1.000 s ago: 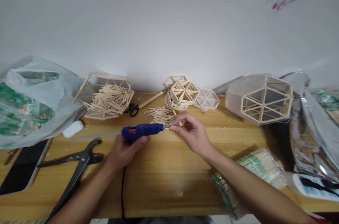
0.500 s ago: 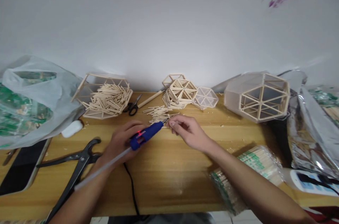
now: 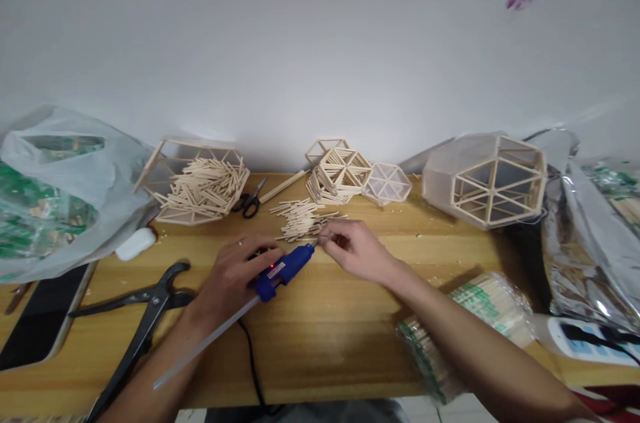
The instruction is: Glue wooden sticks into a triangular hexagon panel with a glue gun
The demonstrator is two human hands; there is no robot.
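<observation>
My left hand (image 3: 245, 269) is wrapped round a blue hot glue gun (image 3: 286, 269), whose small red light is lit. A long clear glue stick (image 3: 207, 341) sticks out of its back end toward me. The nozzle points up and right, its tip right by the fingertips of my right hand (image 3: 353, 248). Those fingers are pinched together, and whatever lies between them is too small to make out. Just beyond the nozzle lies a loose pile of short wooden sticks (image 3: 299, 219). Behind it stands a small stick-built frame (image 3: 345, 169) with spokes.
A larger frame (image 3: 193, 217) full of cut sticks stands left, near scissors (image 3: 251, 203). Pliers (image 3: 156, 303), a phone (image 3: 45, 313) and a plastic bag (image 3: 115, 169) lie left. Right are a big covered frame (image 3: 440, 179), a stick packet (image 3: 487, 306) and a power strip (image 3: 575, 343).
The glue gun in my left hand has shifted slightly right and toward me, its nozzle staying at my right fingertips. More of the stick pile shows now. My right hand has barely moved.
</observation>
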